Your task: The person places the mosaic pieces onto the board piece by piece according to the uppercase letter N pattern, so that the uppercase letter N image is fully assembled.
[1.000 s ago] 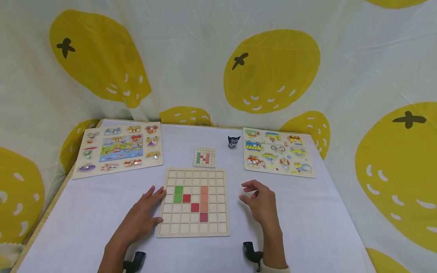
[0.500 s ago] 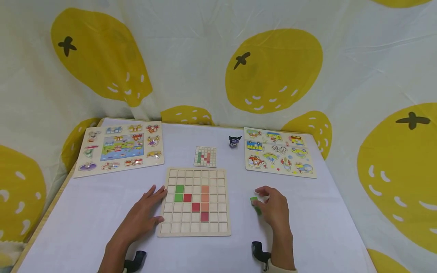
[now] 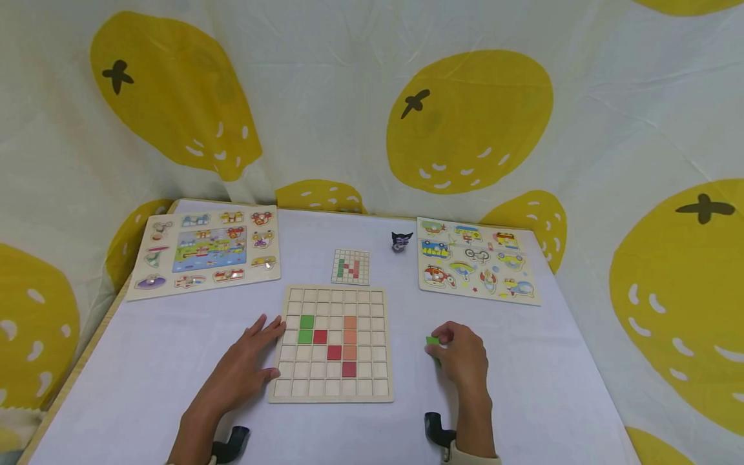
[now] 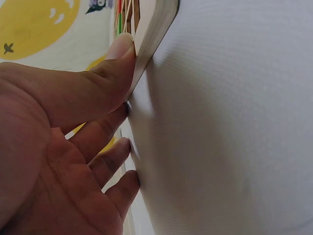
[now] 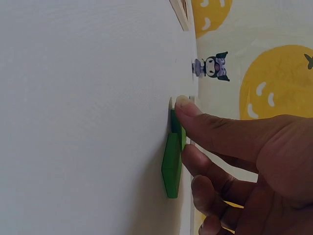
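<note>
A square wooden grid board (image 3: 316, 387) lies flat with green, red and orange square tiles in some of its cells. My left hand (image 3: 234, 367) rests at the board's left edge, thumb and fingertips touching it, as the left wrist view also shows. To the right of the board, on the white cloth, lie two green tiles. My right hand (image 3: 464, 361) pinches the far green tile (image 5: 176, 121) between thumb and index finger. The near green tile (image 5: 171, 169) lies against it, under the fingers and mostly hidden in the head view.
Behind the board lies a small pattern card (image 3: 351, 267) with a coloured grid. A small dark figurine (image 3: 401, 241) stands to its right. Picture puzzle boards lie at the back left (image 3: 209, 248) and back right (image 3: 476, 261). A lemon-print curtain hangs behind the table.
My right hand has moved right and a little nearer, away from the board, uncovering green tiles beneath it, and its thumb and index finger have closed on one. The left hand stays at the board.
</note>
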Demonstrator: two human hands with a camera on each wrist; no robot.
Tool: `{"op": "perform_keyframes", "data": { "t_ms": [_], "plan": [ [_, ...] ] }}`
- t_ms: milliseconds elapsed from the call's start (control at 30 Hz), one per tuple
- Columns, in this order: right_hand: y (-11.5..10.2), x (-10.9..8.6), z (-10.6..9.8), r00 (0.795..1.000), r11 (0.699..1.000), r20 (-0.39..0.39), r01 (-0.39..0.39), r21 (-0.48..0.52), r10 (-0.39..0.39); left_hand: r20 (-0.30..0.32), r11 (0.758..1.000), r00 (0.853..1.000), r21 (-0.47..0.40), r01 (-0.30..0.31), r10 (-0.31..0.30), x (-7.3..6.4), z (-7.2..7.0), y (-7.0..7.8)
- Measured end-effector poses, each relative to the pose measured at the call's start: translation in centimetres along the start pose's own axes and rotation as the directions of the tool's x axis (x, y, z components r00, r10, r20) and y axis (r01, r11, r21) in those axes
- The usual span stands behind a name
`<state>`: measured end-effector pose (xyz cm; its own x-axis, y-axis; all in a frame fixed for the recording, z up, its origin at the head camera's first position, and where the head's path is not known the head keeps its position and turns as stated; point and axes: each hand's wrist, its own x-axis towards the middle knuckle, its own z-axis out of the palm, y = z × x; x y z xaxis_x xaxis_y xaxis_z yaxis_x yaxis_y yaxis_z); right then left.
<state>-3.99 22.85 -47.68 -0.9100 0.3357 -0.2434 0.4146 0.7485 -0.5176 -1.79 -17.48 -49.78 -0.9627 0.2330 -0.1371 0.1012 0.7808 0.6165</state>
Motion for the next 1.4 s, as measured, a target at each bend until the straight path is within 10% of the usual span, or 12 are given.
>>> {"op": "perform_keyframes", "data": {
  "t_ms": [667,1400],
  "plan": [
    [-1.7,-1.0,1.5,0.999,0.998,-0.03,0.014,0.058,-0.012,0.003,1.0,1.0,-0.007,-0.002,0.002,0.1,0.2,0.2],
    [-7.7,-4.9,5.7,0.946,0.915,0.055,0.293,0.279,-0.319,-0.014,1.0,1.0,0.002,-0.003,0.003,-0.1,0.1,0.0]
  ]
}}
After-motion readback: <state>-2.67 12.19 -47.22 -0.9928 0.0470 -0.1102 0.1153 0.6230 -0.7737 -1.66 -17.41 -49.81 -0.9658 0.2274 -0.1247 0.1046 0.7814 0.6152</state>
